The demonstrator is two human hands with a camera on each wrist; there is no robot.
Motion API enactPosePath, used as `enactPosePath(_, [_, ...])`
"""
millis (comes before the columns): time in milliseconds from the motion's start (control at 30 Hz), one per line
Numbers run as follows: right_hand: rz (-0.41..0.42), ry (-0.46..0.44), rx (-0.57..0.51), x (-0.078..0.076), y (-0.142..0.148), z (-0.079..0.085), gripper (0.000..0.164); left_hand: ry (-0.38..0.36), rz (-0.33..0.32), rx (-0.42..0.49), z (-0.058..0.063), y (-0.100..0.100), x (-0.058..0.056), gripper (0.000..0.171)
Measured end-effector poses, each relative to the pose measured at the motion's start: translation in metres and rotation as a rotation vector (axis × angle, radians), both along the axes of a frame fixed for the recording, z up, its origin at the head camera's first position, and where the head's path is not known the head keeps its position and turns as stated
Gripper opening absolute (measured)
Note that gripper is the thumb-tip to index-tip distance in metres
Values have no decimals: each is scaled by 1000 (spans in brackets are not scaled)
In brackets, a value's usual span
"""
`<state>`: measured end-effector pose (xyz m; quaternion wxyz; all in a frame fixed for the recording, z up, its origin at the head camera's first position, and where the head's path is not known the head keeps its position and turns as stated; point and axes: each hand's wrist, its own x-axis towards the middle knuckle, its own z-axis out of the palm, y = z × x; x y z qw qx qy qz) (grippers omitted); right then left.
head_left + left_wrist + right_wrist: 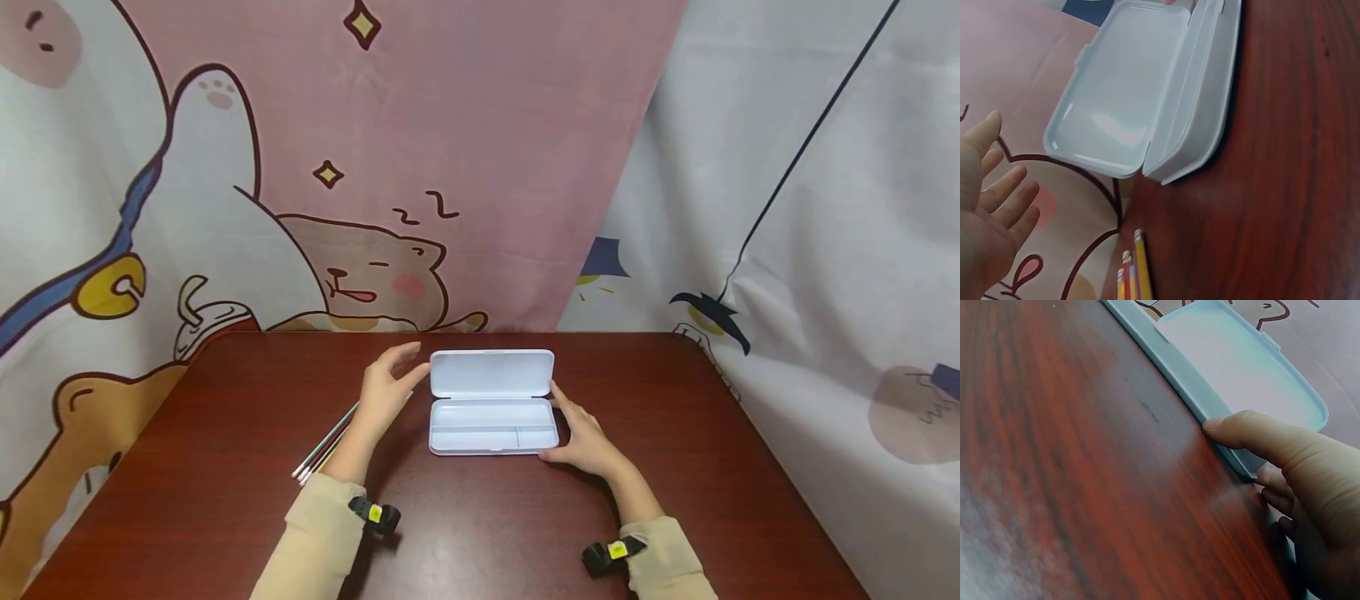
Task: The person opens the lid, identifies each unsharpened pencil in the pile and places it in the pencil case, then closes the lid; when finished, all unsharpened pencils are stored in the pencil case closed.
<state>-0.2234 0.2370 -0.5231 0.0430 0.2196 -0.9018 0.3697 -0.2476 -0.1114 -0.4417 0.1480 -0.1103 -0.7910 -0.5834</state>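
Observation:
A pale blue-white pencil case [493, 414] lies on the table with its lid [492, 373] raised toward the back. Its tray is bare, with a long divider and a small compartment at the front right. My right hand [588, 442] grips the case's right end; in the right wrist view the thumb [1241, 428] presses the front edge while the other fingers bend round the end. To the left of the lid, my left hand [386, 392] is held with fingers spread, apart from the case and holding nothing. Several pencils [1141, 269] lie partly hidden behind my left forearm.
The dark red wooden table [480, 525] reaches to a printed cloth curtain [510, 167] along its back edge. Another curtain section hangs at the right. Each wrist wears a small black camera, the left one [381, 515] near the tabletop.

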Motion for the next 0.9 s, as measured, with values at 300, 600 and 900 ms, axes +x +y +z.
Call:
enactPosePath(300, [-2, -3, 2, 0, 0, 1, 118, 56, 59, 4, -3, -19, 27, 37])
enactPosePath(600, [-6, -30, -5, 0, -2, 1, 117, 118, 112, -79, -9, -31, 53, 31])
enactPosePath(900, [-4, -29, -11, 2, -1, 1, 117, 187, 137, -139, -25, -52, 69, 26])
